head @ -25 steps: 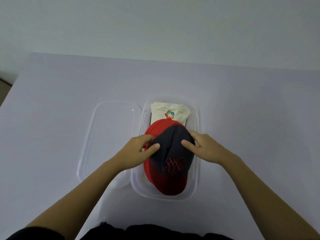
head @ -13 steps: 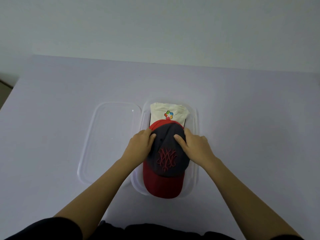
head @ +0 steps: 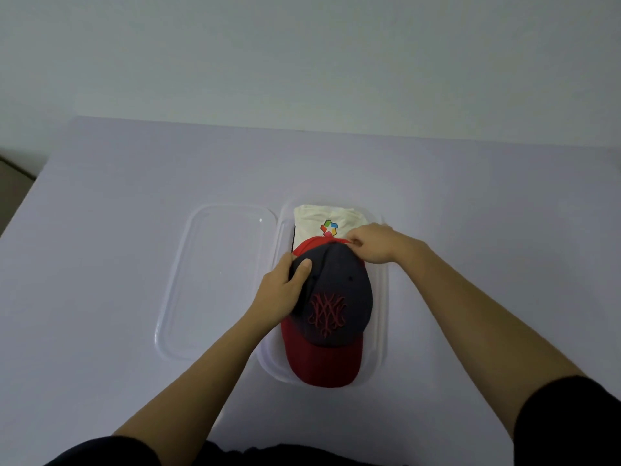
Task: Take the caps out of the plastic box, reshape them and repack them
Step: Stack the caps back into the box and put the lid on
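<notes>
A dark cap point(head: 336, 297) with a red brim is held over the clear plastic box point(head: 383, 297), its brim reaching past the box edge nearest the person. The left hand point(head: 285, 294) is closed on the left side of the crown, thumb on top and fingers tucked beneath. The right hand point(head: 369, 243) is pinched on the back rim of the same cap, at the far end from the brim. Just beyond the right hand, a cream cap point(head: 327, 223) with a coloured logo lies at the far end of the box. The lid point(head: 218, 280) lies flat on the desk point(head: 117, 230), just to the left of the left hand.

The step in hand appears to be the seating of the reshaped dark cap during repacking. For the next move, the crown would need to be pressed down evenly so that its dome is kept, and the brim brought inside the box wall before the lid is fitted.
</notes>
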A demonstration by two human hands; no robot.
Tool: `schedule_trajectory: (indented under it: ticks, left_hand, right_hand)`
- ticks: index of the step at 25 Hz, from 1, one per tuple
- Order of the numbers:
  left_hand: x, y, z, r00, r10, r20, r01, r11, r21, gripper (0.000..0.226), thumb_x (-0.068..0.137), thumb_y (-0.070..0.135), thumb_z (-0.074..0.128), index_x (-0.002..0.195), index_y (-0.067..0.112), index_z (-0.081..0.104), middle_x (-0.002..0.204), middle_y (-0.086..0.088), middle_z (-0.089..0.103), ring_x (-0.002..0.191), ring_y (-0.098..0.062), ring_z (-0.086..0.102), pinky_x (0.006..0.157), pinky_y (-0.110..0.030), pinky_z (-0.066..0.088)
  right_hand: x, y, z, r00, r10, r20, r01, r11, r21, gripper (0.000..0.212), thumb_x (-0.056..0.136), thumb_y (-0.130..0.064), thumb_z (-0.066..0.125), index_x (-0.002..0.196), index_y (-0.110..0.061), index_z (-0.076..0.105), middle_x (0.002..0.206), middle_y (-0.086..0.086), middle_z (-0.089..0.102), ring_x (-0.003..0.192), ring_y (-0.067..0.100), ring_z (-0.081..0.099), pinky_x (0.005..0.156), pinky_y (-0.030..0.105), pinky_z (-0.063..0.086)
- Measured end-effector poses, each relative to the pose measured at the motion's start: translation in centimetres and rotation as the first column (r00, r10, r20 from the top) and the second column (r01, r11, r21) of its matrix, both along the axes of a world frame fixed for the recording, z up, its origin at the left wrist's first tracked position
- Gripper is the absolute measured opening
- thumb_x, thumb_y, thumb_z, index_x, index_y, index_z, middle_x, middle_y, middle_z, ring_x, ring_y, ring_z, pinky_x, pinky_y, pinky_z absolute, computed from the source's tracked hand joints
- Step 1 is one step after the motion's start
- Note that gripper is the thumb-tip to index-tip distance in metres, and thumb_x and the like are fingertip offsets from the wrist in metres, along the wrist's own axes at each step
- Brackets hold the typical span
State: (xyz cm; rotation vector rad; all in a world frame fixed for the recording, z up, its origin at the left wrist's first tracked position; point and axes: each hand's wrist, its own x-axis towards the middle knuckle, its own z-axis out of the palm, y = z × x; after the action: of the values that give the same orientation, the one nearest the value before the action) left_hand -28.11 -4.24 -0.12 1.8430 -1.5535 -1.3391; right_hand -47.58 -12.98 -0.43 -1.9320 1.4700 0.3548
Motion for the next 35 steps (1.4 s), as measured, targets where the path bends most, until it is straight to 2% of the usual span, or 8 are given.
schedule_trajectory:
  ticks: [4,13,16,20,24,27,30,35]
  left_hand:
    - [0.7,0.2,-0.3,0.994,-0.105,-0.003,0.105,0.993,-0.059,0.023,0.098,0.037,0.039,0.08,0.023,0.039,0.066,0.008,0.048,0.059,-0.006,0.045,0.054,-0.015,0.035]
    - [0.5,-0.6,-1.3,0.914,-0.314,0.256,0.364,0.914,-0.178,0.024,0.099,0.031,0.039,0.084,0.015,0.032,0.062,0.007,0.04,0.055,-0.009,0.039,0.052,-0.02,0.032]
    - [0.0,-0.8,-1.6,0.877,-0.302,0.374,0.387,0.904,-0.179,0.021,0.099,0.033,0.04,0.088,0.016,0.036,0.07,0.006,0.047,0.064,-0.017,0.047,0.061,-0.028,0.035]
    - [-0.7,0.0,-0.8,0.951,-0.091,0.296,0.188,0.928,-0.32,0.035,0.098,0.019,0.041,0.133,0.015,0.042,0.111,-0.01,0.061,0.1,-0.026,0.056,0.085,-0.035,0.047]
    - [-2.3,1.6,-1.6,0.974,-0.13,0.186,0.182,0.939,-0.291,0.049,0.102,0.03,0.025,0.149,0.016,0.02,0.157,-0.001,0.021,0.145,-0.015,0.018,0.116,-0.023,0.01]
    - [-2.5,1.0,-3.9,0.954,-0.14,0.264,0.202,0.953,-0.226,0.061,0.096,0.051,0.01,0.15,0.023,0.006,0.16,0.0,0.002,0.148,-0.015,0.0,0.121,-0.038,0.005]
    - [-2.2,-0.1,-5.1,0.945,-0.157,0.287,0.206,0.967,-0.15,0.055,0.099,0.045,0.012,0.15,0.028,0.005,0.16,-0.003,-0.001,0.148,-0.019,-0.003,0.119,-0.049,0.005]
    - [-1.0,0.3,-2.7,0.966,-0.139,0.217,0.202,0.931,-0.304,0.052,0.101,0.036,0.022,0.15,0.019,0.017,0.158,0.005,0.007,0.146,-0.012,0.003,0.119,-0.032,0.005]
  right_hand:
    - [-0.3,0.3,-0.7,0.932,-0.184,0.312,0.133,0.975,0.178,0.037,0.101,-0.037,0.028,0.125,-0.018,0.049,0.128,0.001,0.054,0.116,0.019,0.05,0.104,0.038,0.039]
    - [-0.9,-0.2,-0.9,0.876,-0.262,0.404,0.189,0.959,0.211,0.029,0.101,-0.036,0.03,0.112,-0.016,0.047,0.117,0.001,0.056,0.113,0.02,0.052,0.101,0.036,0.041]
    - [-1.1,-0.5,-0.5,0.97,-0.121,0.21,0.121,0.993,0.013,0.02,0.098,-0.034,0.041,0.1,-0.017,0.05,0.096,-0.002,0.059,0.096,0.022,0.056,0.078,0.027,0.043]
    - [-0.6,1.1,0.5,0.953,-0.173,0.247,0.245,0.922,-0.301,0.037,0.095,-0.034,0.047,0.125,-0.012,0.05,0.126,0.007,0.058,0.114,0.024,0.055,0.097,0.035,0.044]
    - [1.6,6.7,0.2,0.878,-0.19,0.439,0.391,0.814,-0.43,0.045,0.099,-0.032,0.031,0.14,-0.013,0.037,0.145,0.003,0.044,0.135,0.018,0.037,0.114,0.034,0.022]
    - [3.0,9.8,-2.2,0.928,-0.302,0.219,0.364,0.863,-0.35,0.062,0.094,-0.045,0.007,0.15,-0.017,0.009,0.159,-0.003,0.012,0.147,0.014,0.008,0.117,0.041,0.001]
    - [3.3,9.8,-4.0,0.918,-0.383,0.108,0.393,0.833,-0.389,0.074,0.085,-0.048,-0.007,0.15,-0.016,0.002,0.16,-0.002,0.005,0.147,0.016,0.002,0.117,0.043,-0.003]
    - [3.3,10.9,-4.0,0.832,-0.461,0.31,0.555,0.699,-0.45,0.068,0.092,-0.051,0.008,0.15,-0.015,0.007,0.158,-0.002,-0.002,0.146,0.015,-0.004,0.116,0.037,-0.004]
